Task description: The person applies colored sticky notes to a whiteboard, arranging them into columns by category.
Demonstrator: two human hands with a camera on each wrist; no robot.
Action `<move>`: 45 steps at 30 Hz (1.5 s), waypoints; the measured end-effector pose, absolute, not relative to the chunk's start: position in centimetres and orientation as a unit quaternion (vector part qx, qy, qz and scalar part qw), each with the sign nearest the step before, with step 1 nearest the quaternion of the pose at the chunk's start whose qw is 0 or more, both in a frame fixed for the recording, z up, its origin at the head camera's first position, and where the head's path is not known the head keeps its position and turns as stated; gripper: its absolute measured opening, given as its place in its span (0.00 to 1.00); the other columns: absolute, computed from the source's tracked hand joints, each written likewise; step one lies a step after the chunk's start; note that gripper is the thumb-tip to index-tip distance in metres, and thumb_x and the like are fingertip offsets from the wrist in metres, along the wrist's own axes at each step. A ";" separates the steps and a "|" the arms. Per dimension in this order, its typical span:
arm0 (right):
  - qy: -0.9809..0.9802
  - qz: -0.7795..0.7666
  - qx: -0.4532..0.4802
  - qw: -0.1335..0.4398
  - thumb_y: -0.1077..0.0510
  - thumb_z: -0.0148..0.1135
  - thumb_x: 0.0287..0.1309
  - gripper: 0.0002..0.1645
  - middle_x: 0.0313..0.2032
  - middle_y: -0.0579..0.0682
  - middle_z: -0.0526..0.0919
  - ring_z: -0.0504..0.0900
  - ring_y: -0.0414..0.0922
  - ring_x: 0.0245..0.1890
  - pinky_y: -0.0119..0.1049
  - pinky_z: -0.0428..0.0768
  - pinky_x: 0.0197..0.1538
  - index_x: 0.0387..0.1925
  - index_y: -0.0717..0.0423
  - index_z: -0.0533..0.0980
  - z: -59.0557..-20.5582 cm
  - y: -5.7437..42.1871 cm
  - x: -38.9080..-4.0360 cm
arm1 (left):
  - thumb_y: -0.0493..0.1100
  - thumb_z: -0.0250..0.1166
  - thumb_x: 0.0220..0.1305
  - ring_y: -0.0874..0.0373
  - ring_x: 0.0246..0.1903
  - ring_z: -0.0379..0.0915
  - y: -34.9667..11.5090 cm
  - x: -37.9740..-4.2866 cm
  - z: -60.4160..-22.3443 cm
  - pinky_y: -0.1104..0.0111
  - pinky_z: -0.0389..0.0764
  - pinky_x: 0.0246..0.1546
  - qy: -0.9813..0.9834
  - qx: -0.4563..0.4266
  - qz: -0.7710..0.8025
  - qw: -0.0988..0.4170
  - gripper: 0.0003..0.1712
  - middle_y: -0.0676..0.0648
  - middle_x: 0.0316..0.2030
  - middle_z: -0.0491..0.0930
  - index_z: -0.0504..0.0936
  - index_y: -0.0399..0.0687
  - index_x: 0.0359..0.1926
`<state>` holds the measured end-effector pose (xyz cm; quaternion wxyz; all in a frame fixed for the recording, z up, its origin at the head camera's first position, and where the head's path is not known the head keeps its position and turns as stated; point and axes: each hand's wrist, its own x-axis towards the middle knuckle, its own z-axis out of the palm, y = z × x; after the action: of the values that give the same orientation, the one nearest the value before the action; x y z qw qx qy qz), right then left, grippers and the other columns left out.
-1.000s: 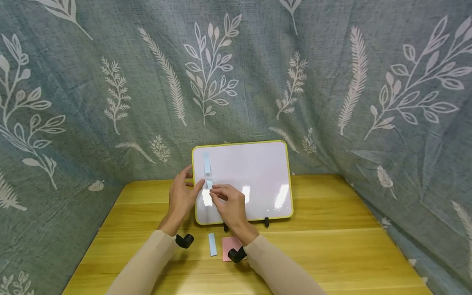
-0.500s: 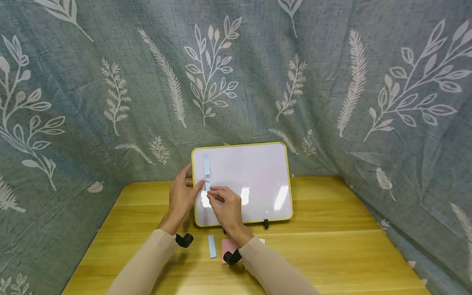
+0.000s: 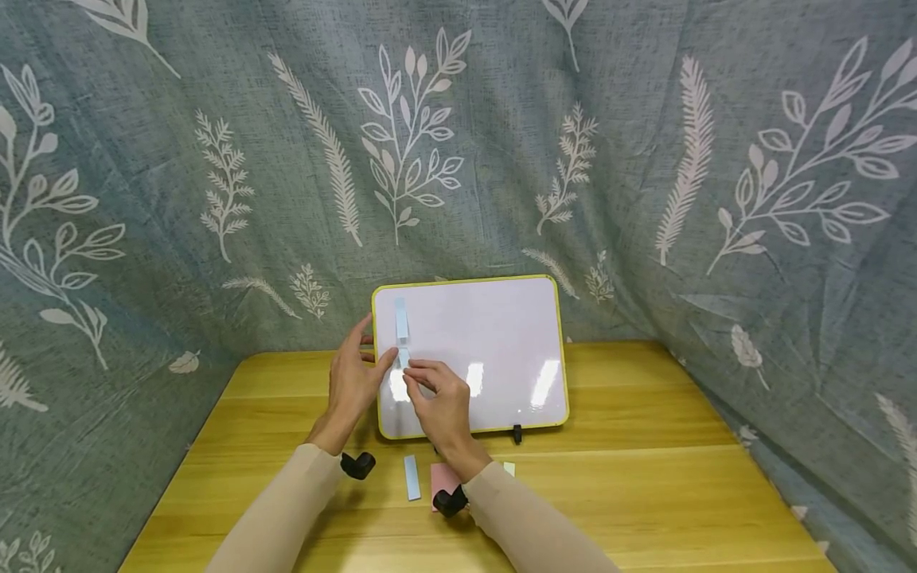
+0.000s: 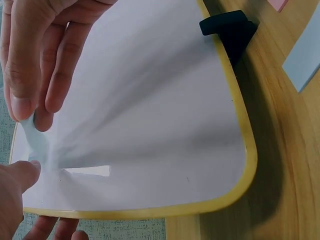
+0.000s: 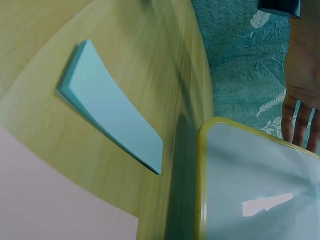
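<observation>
Right hand (image 3: 440, 402) pinches the lower blue strip (image 3: 403, 357) of two; left hand (image 3: 353, 390) clasps the whiteboard (image 3: 494, 334) at nine o'clock; one blue pad (image 3: 411, 477) lies at seven!

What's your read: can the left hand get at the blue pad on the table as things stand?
Probably yes: the blue pad lies uncovered on the table in front of the whiteboard. The left hand grips the whiteboard's left edge, though, so it would likely have to let go first.
</observation>
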<state>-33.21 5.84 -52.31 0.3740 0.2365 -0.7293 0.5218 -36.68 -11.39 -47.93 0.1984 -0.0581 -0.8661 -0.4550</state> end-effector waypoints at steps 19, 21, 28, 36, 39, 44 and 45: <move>-0.736 0.523 0.217 0.371 0.69 0.79 0.72 0.05 0.52 0.62 0.95 0.98 0.57 0.53 0.35 0.94 0.59 0.46 0.67 0.94 -52.2 5.9 -33.1 | 0.51 0.78 0.81 0.34 0.54 0.91 -10.8 -36.9 -47.4 0.40 0.93 0.53 -0.866 -0.056 -0.458 0.191 0.47 0.34 0.70 0.85 0.66 0.58 0.92; -0.738 0.524 0.216 0.366 0.69 0.79 0.73 0.05 0.52 0.62 0.95 0.98 0.57 0.54 0.36 0.94 0.60 0.47 0.68 0.94 -52.3 5.9 -33.1 | 0.51 0.78 0.81 0.34 0.54 0.91 -10.8 -36.9 -47.4 0.40 0.93 0.53 -0.867 -0.055 -0.458 0.191 0.48 0.34 0.70 0.85 0.65 0.58 0.92; -0.735 0.521 0.221 0.372 0.71 0.80 0.71 0.05 0.51 0.63 0.95 0.98 0.58 0.53 0.36 0.94 0.58 0.46 0.69 0.94 -52.5 5.9 -33.2 | 0.50 0.78 0.80 0.34 0.55 0.92 -10.5 -37.1 -47.7 0.40 0.93 0.53 -0.865 -0.055 -0.460 0.192 0.50 0.32 0.70 0.84 0.64 0.57 0.93; -0.736 0.523 0.222 0.369 0.70 0.80 0.71 0.05 0.51 0.63 0.95 0.99 0.57 0.51 0.34 0.94 0.57 0.46 0.68 0.94 -52.7 5.7 -33.2 | 0.49 0.80 0.79 0.31 0.56 0.91 -10.3 -37.2 -47.8 0.39 0.92 0.54 -0.865 -0.051 -0.460 0.193 0.53 0.32 0.69 0.84 0.61 0.60 0.94; -0.739 0.522 0.220 0.364 0.70 0.80 0.70 0.06 0.51 0.63 0.95 0.99 0.57 0.50 0.34 0.94 0.56 0.46 0.68 0.94 -52.7 5.7 -33.3 | 0.47 0.80 0.79 0.30 0.56 0.91 -10.3 -37.2 -47.8 0.38 0.92 0.54 -0.864 -0.053 -0.461 0.196 0.54 0.31 0.69 0.83 0.60 0.59 0.94; -0.748 0.517 0.217 0.356 0.71 0.81 0.69 0.07 0.50 0.63 0.95 0.99 0.56 0.49 0.33 0.94 0.55 0.46 0.67 0.94 -52.8 5.7 -33.3 | 0.47 0.81 0.78 0.31 0.55 0.91 -10.3 -37.2 -47.8 0.39 0.91 0.54 -0.865 -0.045 -0.460 0.198 0.56 0.32 0.70 0.84 0.59 0.61 0.94; -0.750 0.513 0.218 0.356 0.71 0.81 0.69 0.07 0.50 0.63 0.95 0.99 0.55 0.49 0.33 0.94 0.54 0.46 0.67 0.94 -52.8 5.7 -33.3 | 0.47 0.81 0.77 0.31 0.55 0.91 -10.3 -37.2 -47.8 0.39 0.91 0.53 -0.865 -0.044 -0.458 0.199 0.56 0.32 0.69 0.84 0.59 0.61 0.94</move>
<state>-33.32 5.70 -52.78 0.3560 0.2176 -0.7498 0.5135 -37.25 -10.30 -47.78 0.1994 -0.0439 -0.8651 -0.4582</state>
